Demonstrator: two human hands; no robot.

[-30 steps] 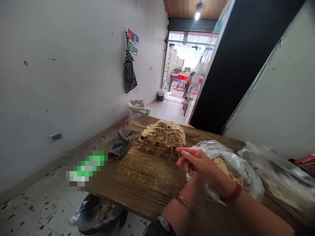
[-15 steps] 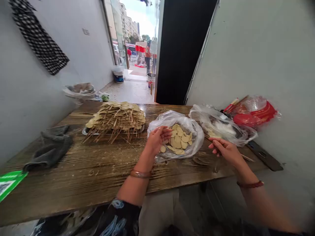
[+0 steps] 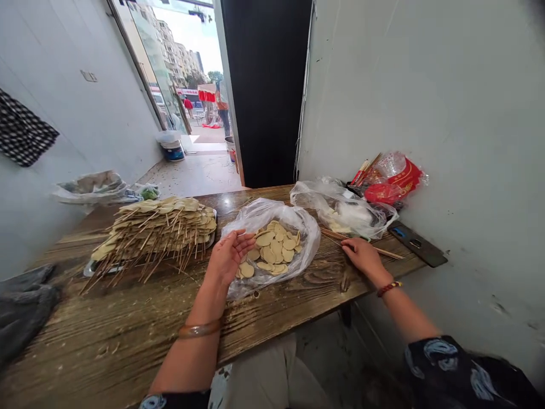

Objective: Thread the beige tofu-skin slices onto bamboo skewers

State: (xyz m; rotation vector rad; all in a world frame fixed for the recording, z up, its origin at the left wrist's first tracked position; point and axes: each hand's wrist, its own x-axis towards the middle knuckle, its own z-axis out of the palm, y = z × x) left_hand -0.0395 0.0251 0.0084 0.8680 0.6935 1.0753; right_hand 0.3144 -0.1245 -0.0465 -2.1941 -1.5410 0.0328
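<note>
No writing can be read on the red packet point(image 3: 394, 182) at the far right (its print is too small). A clear plastic bag point(image 3: 272, 218) in the middle of the wooden table point(image 3: 140, 318) holds pale round slices point(image 3: 272, 247). The left hand point(image 3: 227, 258) lies open, palm up, at the bag's left edge, gripping nothing. The right hand point(image 3: 361, 255) rests flat on bare bamboo skewers point(image 3: 378, 250), fingers loose. A tray point(image 3: 91, 267) at left carries skewered slices point(image 3: 157, 227); a second bag point(image 3: 343, 207) sits far right.
</note>
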